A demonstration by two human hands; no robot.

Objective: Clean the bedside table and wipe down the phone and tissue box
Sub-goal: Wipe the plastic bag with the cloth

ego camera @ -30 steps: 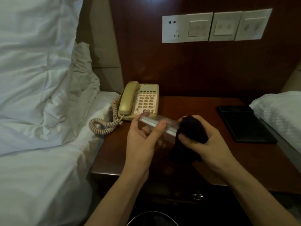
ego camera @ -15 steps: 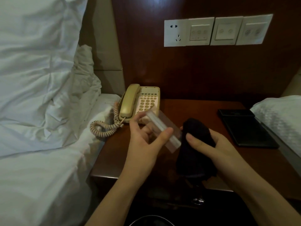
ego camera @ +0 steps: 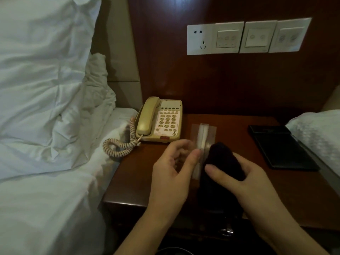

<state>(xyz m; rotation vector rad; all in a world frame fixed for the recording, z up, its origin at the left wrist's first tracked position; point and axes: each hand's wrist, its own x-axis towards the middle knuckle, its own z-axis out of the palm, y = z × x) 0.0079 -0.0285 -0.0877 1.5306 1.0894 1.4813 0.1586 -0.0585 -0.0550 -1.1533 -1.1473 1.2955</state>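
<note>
My left hand (ego camera: 173, 168) pinches a clear plastic stand (ego camera: 202, 137) with a white strip down its middle, held upright above the dark wooden bedside table (ego camera: 139, 179). My right hand (ego camera: 244, 177) grips a dark cloth (ego camera: 220, 162) and presses it against the stand's right side. A beige corded phone (ego camera: 161, 120) sits at the table's back left, its coiled cord (ego camera: 119, 146) trailing onto the bed. No tissue box is in view.
A black flat folder (ego camera: 281, 148) lies at the table's right. White bedding (ego camera: 46, 107) crowds the left edge; another white pillow (ego camera: 316, 131) lies at the right. Wall switches and a socket (ego camera: 244, 37) are above. A metal drawer pull (ego camera: 227, 231) shows below the front edge.
The clear stand has turned from lying slanted across my hands to standing nearly upright. The cloth in my right hand has slid along its right side.
</note>
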